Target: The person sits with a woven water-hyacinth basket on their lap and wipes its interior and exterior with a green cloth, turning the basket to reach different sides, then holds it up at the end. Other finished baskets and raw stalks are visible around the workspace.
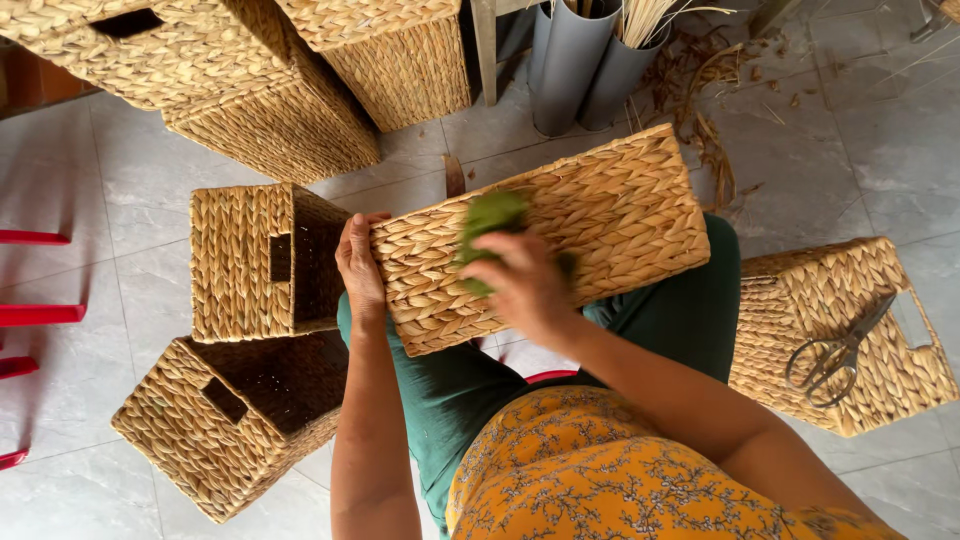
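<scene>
A rectangular woven straw basket (610, 210) rests upside down across my lap. My left hand (358, 265) grips its left end and steadies it. My right hand (525, 285) presses a green cloth (490, 215) against the basket's woven surface; the cloth looks blurred with motion. My legs are in green trousers under the basket.
Two open woven baskets (255, 260) (215, 430) lie on the tiled floor at my left. A basket (850, 300) at my right carries scissors (835, 355). Larger baskets (270, 110) and grey tubes (575, 60) stand ahead. Red chair parts (35, 312) show at far left.
</scene>
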Demonstrator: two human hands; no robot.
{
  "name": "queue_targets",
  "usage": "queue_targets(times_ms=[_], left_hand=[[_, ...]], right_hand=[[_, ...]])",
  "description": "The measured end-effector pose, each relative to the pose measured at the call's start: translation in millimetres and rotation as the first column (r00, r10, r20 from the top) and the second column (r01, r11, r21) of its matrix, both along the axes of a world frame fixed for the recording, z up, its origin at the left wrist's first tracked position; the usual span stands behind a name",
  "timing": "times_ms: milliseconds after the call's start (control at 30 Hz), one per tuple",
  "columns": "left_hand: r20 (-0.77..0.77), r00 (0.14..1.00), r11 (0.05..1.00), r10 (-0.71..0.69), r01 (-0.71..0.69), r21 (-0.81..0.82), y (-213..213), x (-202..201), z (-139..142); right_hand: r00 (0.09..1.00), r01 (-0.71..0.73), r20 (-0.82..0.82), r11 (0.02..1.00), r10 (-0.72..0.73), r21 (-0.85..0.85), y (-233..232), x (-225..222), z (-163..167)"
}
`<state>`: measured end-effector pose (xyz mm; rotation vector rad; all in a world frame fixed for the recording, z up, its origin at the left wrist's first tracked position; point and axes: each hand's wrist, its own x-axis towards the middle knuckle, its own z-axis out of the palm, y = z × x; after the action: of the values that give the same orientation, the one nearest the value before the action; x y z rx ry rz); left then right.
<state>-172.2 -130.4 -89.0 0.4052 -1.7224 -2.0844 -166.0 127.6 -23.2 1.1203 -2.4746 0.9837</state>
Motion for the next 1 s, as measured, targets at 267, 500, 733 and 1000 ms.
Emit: queue_targets(times_ms=[267, 500, 733, 1000], left_hand=[[0.034, 0.999, 1.000, -0.009, 0.009, -0.004, -1.9, -1.5, 2.4], [-0.022, 1.000, 1.000, -0.008, 0.008, 0.016, 3.1, -5.2, 1.6], [-0.036, 0.999, 0.998, 0.019, -0.016, 0.058, 6.6, -6.4, -0.4], [0.007, 1.000, 0.997, 0.029, -0.029, 0.075, 3.9, -9.6, 7.1]], right_hand=[[0.982, -0.169, -0.077, 0.985, 0.172, 0.042, -30.9, -18.3, 2.8], [0.913, 0.367, -0.213, 0.928, -0.347, 0.063, 105.0, -82.3, 13.7], [0.872, 0.469, -0.169, 0.883, -0.460, 0.017, 128.8, -69.9, 14.2], [0.989, -0.147, -0.007, 0.989, 0.147, -0.023, -39.4, -7.3, 6.7]])
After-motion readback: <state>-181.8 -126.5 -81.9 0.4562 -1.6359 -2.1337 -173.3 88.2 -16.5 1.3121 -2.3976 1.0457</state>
